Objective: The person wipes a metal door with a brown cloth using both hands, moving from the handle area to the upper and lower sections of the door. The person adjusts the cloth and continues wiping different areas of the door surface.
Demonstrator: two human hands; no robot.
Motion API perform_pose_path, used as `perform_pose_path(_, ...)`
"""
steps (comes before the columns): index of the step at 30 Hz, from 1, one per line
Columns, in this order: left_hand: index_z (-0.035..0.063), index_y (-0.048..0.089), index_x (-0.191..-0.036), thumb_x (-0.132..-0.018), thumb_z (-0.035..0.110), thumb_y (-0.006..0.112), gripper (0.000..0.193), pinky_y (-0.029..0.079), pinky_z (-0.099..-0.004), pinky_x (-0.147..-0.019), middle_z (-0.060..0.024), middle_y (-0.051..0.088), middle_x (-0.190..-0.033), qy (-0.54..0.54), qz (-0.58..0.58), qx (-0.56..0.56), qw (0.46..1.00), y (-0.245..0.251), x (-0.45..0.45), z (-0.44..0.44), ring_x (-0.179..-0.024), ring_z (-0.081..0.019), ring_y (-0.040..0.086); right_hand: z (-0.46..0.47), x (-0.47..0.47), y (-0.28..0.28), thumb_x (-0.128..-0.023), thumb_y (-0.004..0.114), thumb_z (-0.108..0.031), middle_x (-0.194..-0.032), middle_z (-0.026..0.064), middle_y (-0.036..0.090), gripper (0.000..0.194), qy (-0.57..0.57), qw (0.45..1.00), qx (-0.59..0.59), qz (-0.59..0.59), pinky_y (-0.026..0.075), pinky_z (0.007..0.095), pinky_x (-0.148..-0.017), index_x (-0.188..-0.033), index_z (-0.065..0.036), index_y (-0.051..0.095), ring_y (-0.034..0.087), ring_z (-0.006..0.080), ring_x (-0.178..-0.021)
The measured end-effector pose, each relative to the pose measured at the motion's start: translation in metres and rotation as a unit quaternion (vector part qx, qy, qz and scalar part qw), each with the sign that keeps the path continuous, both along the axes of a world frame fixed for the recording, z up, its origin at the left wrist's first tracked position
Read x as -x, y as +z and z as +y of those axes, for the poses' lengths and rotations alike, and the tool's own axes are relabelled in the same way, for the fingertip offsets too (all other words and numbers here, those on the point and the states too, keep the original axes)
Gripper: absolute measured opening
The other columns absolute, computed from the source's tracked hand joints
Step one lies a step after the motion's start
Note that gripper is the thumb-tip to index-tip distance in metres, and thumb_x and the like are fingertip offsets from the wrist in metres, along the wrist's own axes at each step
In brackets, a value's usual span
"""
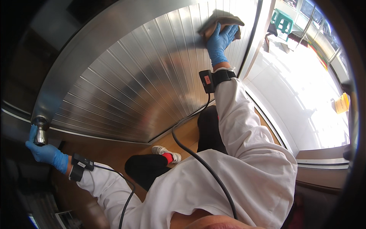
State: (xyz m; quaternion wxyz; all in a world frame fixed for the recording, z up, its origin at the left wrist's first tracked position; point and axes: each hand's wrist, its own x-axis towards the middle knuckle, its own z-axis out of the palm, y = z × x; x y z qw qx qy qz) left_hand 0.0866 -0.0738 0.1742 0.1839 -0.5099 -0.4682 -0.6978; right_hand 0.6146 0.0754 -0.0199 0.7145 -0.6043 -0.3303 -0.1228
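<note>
My left hand point(47, 153), in a blue glove, is at the shiny metal doorknob point(42, 136) of a silver metal door point(114, 77). Its thumb and fingers lie around the knob. High on the door's ribbed panel, my gloved right hand point(219, 45) presses a brown cloth point(228, 20) against the metal. The cloth is folded, with one edge standing up past my fingertips. Part of it is hidden under the palm.
Beyond the door frame point(254, 43) lies a brightly lit tiled floor point(288, 94). A green plastic stool point(283, 21), a broom point(298, 38) and a yellow container point(341, 103) stand there. Black cables point(197, 157) run from my wrist devices across my body.
</note>
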Motion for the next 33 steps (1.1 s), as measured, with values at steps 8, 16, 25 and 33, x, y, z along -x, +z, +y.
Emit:
perform_pose_path(8, -0.0065, 0.062, -0.103, -0.097, 0.031, 0.028, 0.051, 0.043, -0.0388, -0.095, -0.0156, 0.063, -0.105, 0.001, -0.059, -0.004, 0.998, 0.001, -0.01, -0.003, -0.102, -0.026, 0.058, 0.028, -0.027, -0.192, -0.087, 0.038, -0.062, -0.141, 0.0217, 0.03, 0.08, -0.023, 0.86, 0.015, 0.51, 0.029, 0.0417, -0.107, -0.141, -0.004, 0.024, 0.034, 0.0382, -0.127)
perform_pose_path(16, -0.0053, 0.063, -0.103, -0.097, 0.036, 0.029, 0.054, 0.043, -0.0384, -0.095, -0.0153, 0.062, -0.108, 0.009, -0.047, 0.01, 0.999, 0.001, -0.009, -0.004, -0.104, -0.0265, 0.057, 0.008, -0.003, -0.095, -0.088, 0.033, -0.062, -0.147, 0.0259, 0.007, 0.09, -0.005, 0.944, 0.079, 0.32, 0.013, 0.0432, -0.112, -0.142, 0.004, 0.002, 0.011, 0.0372, -0.137)
perform_pose_path(25, -0.0067, 0.062, -0.104, -0.099, 0.03, 0.025, 0.052, 0.04, -0.034, -0.095, -0.0131, 0.063, -0.109, -0.006, -0.054, 0.008, 0.998, -0.001, 0.014, 0.002, -0.103, -0.0233, 0.057, -0.005, -0.022, 0.062, -0.087, 0.041, -0.053, -0.143, 0.0277, 0.018, 0.078, 0.005, 0.981, -0.032, -0.191, 0.006, 0.05, -0.109, -0.139, 0.002, 0.019, 0.011, 0.0442, -0.134)
perform_pose_path(33, -0.0029, 0.057, -0.102, -0.095, 0.016, 0.042, 0.025, 0.052, -0.0339, -0.079, -0.0135, 0.065, -0.101, 0.332, 0.217, 0.01, 0.918, -0.006, 0.056, 0.004, -0.088, -0.0261, 0.065, 0.015, -0.075, 0.066, -0.088, 0.043, -0.052, -0.135, 0.0276, 0.03, 0.072, -0.028, 0.989, -0.092, -0.116, 0.019, 0.047, -0.106, -0.131, 0.005, 0.032, 0.027, 0.043, -0.127)
